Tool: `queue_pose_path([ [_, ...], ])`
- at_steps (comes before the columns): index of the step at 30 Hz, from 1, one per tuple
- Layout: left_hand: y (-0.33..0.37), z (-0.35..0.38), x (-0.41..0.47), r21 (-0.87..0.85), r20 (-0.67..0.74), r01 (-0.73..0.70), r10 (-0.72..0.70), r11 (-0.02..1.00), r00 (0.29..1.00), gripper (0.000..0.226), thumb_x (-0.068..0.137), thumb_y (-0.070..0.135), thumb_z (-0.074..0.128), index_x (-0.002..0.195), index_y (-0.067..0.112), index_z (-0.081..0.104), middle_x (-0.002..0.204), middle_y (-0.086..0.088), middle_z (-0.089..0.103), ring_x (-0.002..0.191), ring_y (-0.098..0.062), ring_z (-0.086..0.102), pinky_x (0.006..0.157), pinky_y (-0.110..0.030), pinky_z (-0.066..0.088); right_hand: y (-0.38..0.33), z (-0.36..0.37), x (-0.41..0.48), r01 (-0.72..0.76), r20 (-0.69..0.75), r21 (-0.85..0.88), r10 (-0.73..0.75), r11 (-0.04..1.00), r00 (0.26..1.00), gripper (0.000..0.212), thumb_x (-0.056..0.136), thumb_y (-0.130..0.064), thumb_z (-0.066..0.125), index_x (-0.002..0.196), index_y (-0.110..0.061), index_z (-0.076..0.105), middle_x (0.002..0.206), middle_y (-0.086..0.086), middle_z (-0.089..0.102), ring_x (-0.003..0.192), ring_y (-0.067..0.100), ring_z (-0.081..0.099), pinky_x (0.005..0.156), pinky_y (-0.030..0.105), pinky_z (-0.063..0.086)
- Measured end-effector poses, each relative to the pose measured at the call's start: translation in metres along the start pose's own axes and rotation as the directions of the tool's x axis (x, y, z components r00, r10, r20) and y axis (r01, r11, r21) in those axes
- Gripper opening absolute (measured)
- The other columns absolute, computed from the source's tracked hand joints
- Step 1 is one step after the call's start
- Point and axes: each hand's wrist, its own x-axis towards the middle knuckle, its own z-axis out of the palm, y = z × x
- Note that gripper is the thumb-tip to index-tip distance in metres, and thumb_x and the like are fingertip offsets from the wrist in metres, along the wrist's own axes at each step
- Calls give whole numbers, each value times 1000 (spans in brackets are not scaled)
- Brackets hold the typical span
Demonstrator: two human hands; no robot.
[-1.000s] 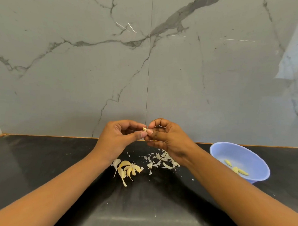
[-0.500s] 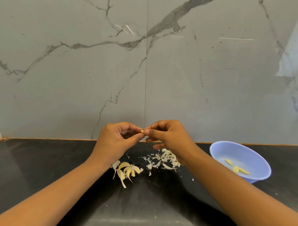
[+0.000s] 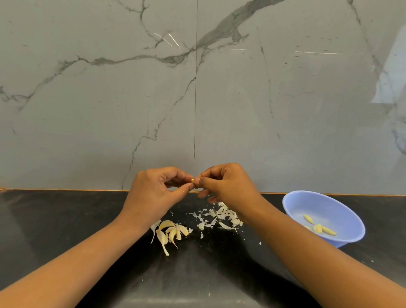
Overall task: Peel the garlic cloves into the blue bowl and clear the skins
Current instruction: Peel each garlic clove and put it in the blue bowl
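Both hands up over the worktop [image 3: 57, 218], meeting at 12 o'clock from the debris. Our left hand [image 3: 154, 193] pinches one small garlic clove [image 3: 192, 180] between thumb and forefinger, other fingers curled; our right hand [image 3: 228, 189] pinches the same clove from the other side with its fingertips (only the clove's tip shows, so we can't tell how much skin is on it). Unpeeled cloves [image 3: 171, 232] lie in a fan on the worktop at 6 o'clock from the left hand. Loose skins [image 3: 218, 216] are scattered just beside them, under the right wrist. The blue bowl [image 3: 329, 205] sits at 4 o'clock from the hands, near the marble wall [image 3: 107, 104], with a few peeled cloves [image 3: 319, 228] inside. Stray skin flecks lie around the worktop.
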Motion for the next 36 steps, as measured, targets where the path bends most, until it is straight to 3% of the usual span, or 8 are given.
queue_pose_path([
  [11, 1, 1, 1, 24, 3, -33, 33, 999, 999, 15, 75, 18, 80, 89, 22, 78, 76, 14, 73, 73, 0, 69, 68, -18, 56, 1, 0, 1, 9, -31, -75, -11, 997, 999, 10, 86, -12, 66, 79, -12, 72, 82, 8, 74, 71, 11, 71, 63, 25, 58],
  [18, 0, 2, 1, -32, 35, 25, -24, 999, 999, 13, 76, 18, 79, 88, 22, 77, 74, 12, 73, 68, -3, 69, 66, -18, 56, 1, 3, -1, 51, -80, -97, -59, 994, 995, 12, 82, -11, 69, 71, -16, 69, 74, 10, 71, 68, 16, 70, 65, 32, 60],
  [25, 1, -1, 1, -94, 91, 46, -37, 995, 995, 22, 77, 18, 77, 83, 38, 70, 74, 10, 74, 70, -7, 70, 70, -25, 59, 0, 2, -2, 3, -44, -31, -4, 1000, 999, 11, 80, -14, 72, 71, -16, 67, 77, 7, 69, 67, 12, 67, 62, 26, 57],
  [28, 2, -1, 2, -100, 95, 54, -45, 994, 994, 22, 77, 18, 77, 83, 38, 70, 73, 12, 74, 71, -5, 70, 69, -19, 57, 1, -1, 0, -75, -1, 37, 75, 996, 997, 5, 84, -13, 69, 80, -9, 70, 85, 11, 71, 69, 11, 66, 64, 31, 58],
  [31, 2, 0, 2, -83, 84, 51, -44, 995, 996, 21, 78, 16, 77, 83, 36, 72, 73, 14, 73, 70, -1, 69, 65, -11, 52, -1, -5, 0, -136, 54, 119, 131, 983, 990, 8, 88, -11, 65, 86, -5, 71, 89, 10, 73, 70, 11, 67, 58, 27, 57],
  [36, 1, 0, 2, -45, 74, 20, -17, 999, 997, 16, 78, 16, 77, 90, 27, 76, 75, 16, 72, 71, -1, 67, 63, -8, 50, -1, -6, 1, -110, 53, 102, 105, 989, 993, 7, 87, -11, 66, 82, -10, 70, 88, 9, 73, 72, 11, 68, 59, 27, 58],
])
